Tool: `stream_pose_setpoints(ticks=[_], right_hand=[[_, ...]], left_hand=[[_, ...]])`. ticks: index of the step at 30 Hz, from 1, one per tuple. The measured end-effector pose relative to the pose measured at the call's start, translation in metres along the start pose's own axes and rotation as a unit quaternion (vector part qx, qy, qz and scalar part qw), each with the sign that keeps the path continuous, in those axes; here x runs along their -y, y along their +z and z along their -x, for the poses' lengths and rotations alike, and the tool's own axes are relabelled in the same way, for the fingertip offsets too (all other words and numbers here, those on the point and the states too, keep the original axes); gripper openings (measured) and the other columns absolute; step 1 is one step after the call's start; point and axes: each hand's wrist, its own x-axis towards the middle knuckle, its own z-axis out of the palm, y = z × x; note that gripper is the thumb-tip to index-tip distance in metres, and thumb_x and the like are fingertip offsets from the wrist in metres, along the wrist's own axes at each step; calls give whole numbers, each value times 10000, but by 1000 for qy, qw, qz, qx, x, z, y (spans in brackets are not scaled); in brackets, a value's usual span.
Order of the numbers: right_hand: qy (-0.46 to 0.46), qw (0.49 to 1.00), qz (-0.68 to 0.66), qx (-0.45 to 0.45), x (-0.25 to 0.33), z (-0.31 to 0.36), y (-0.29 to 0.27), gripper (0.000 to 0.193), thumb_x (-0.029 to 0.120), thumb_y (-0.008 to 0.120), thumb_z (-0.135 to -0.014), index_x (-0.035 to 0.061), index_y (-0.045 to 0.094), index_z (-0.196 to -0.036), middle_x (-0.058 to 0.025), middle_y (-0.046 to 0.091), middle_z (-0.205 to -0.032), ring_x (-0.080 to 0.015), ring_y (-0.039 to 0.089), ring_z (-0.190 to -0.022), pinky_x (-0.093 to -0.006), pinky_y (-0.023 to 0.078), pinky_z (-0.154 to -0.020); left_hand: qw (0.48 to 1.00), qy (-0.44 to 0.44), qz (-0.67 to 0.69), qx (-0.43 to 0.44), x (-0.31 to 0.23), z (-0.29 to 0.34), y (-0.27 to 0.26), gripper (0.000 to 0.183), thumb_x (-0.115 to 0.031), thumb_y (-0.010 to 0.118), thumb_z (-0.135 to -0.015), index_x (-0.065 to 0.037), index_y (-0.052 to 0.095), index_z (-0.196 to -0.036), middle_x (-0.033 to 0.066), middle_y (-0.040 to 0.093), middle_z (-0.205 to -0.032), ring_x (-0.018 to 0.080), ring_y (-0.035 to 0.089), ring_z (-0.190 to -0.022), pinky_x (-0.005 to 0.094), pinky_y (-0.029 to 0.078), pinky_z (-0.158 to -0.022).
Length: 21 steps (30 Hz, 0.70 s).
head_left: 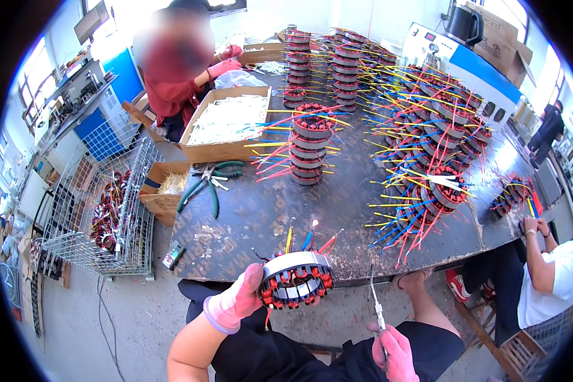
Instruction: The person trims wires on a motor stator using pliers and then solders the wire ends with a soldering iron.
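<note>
My left hand (237, 298), in a pink glove, grips the rim of a stator (295, 260) tilted over the table's near edge. Red coils line its inside, and yellow, blue and red wire bundles rise from its far side. A bright glow sits at the tip of the blue wires (309, 240). My right hand (396, 355), gloved too, is closed around a slim, pen-like tool (379, 312) with a thin metal tip pointing up. That tip is apart from the stator, to its right.
Stacked stators (309, 153) stand mid-table, with many more (436, 127) at the right. Green-handled pliers (211, 184) lie left, near a cardboard box (223, 151) of white pieces. A wire basket (102, 210) stands on the floor. One person (172, 83) works across the table; another (551, 280) sits right.
</note>
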Motion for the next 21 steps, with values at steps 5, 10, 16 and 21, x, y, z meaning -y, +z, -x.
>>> stream_pose_setpoints(ticks=[5, 10, 16, 21], right_hand=[[14, 1000, 1, 6, -3, 0, -3, 429, 309, 477, -1011, -39, 532, -1255, 41, 441, -574, -39, 356, -487, -200, 236, -438], [-4, 1000, 7, 2, -4, 1, -3, 310, 311, 466, -1015, 13, 512, -1088, 44, 422, -567, -43, 337, -472, -206, 229, -433], [17, 1000, -6, 12, -2, 2, -6, 413, 286, 476, -1013, -27, 512, -1280, 45, 450, -606, -41, 354, -504, -204, 238, -455], [45, 998, -35, 40, -13, -3, -13, 395, 225, 484, -1007, -37, 494, -1303, 44, 456, -633, -45, 384, -544, -206, 266, -487]], left_hand=[[998, -49, 0, -38, -9, -3, 13, 1307, -865, 579, -630, 128, 262, -1420, 224, 392, -1429, 359, 548, -1180, 486, 506, -947], [997, -46, -6, -67, -4, -3, 11, 1293, -865, 577, -635, 112, 271, -1425, 220, 398, -1423, 373, 550, -1169, 465, 506, -935], [967, 53, -247, 2, -25, -23, 14, 1041, -696, 715, -680, 5, 431, -1395, 162, 479, -1376, 281, 459, -1282, 379, 332, -1079], [698, 74, -712, 12, -27, -39, -2, 999, -508, 854, -512, -24, 519, -1319, 182, 559, -1232, 378, 509, -1190, 462, 340, -1078]])
